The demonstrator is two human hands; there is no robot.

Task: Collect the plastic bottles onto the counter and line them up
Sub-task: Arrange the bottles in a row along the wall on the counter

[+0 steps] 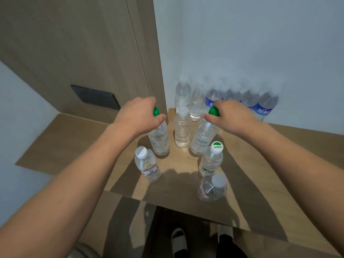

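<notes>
Fingers of the left hand (pixel 138 114) curl down around the neck of a clear plastic bottle (pixel 160 140), just under its green cap (pixel 156 111), and the fingers of the right hand (pixel 232 116) wrap the same way round the neck of a second green-capped bottle (pixel 202 138). Both bottles are smooth, see-through and faintly labelled; the left one stands on the wooden counter (pixel 74 142), while the right one leans, its base at or just above the wood, and which cannot be told from here.

Between them stands a ribbed bottle (pixel 182 131) with a pale cap, its sides ringed with ridges. Nearer the person, a short bottle with a white cap (pixel 148 164) and a red-and-white label stands to the left. To the right stands a bottle whose white cap has a green half and printed lettering (pixel 211 161). Just in front of it sits a crumpled bottle (pixel 213 187), dented and squat, with a greyish cap.

Against the white wall (pixel 260 43) a row of taller bottles (pixel 232 101) stands side by side, some with blue labels. Their tops are blurred and fade into the wall, so the caps are hard to make out, and the right hand covers part of the row.

The counter has a smooth, matt wood grain crossed by dark shadows of the arms. A wood-grain panel (pixel 83 43) rises at the left with a dark rectangular plate (pixel 95 97) set in it. Below the counter edge, two feet in black-and-white slippers (pixel 179 241) show, partly cut off by the frame.
</notes>
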